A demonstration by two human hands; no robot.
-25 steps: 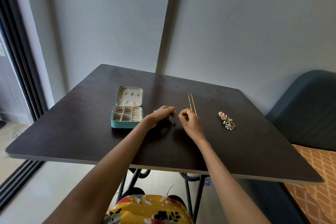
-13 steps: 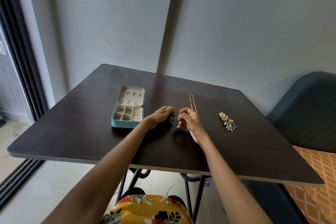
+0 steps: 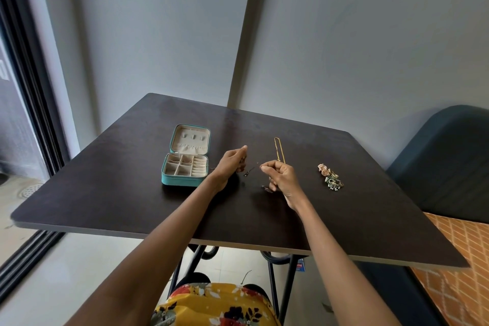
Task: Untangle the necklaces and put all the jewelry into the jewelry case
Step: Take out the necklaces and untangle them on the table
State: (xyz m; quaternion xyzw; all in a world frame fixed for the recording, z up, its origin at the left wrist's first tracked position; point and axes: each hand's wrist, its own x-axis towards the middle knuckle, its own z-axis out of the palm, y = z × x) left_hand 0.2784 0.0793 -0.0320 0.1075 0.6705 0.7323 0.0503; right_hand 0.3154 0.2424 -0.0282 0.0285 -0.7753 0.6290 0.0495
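The dark necklace (image 3: 250, 171) hangs above the table (image 3: 105, 193) between both hands, at 3 o'clock of the open teal jewelry case (image 3: 185, 160). The left hand (image 3: 232, 163), fingers curled and wrist bent, pinches one end; the right hand (image 3: 280, 177), raised with knuckles toward the camera, pinches the fine chain between thumb and forefinger, and a small dark pendant (image 3: 266, 188) shows at its lower edge. Half a second ago the hands nearly touched; now they are drawn apart, with the chain stretched between them. A gold chain (image 3: 279, 149) lies at 12 o'clock of the right hand, a heap of earrings (image 3: 330, 176) at 3 o'clock. No writing is legible.
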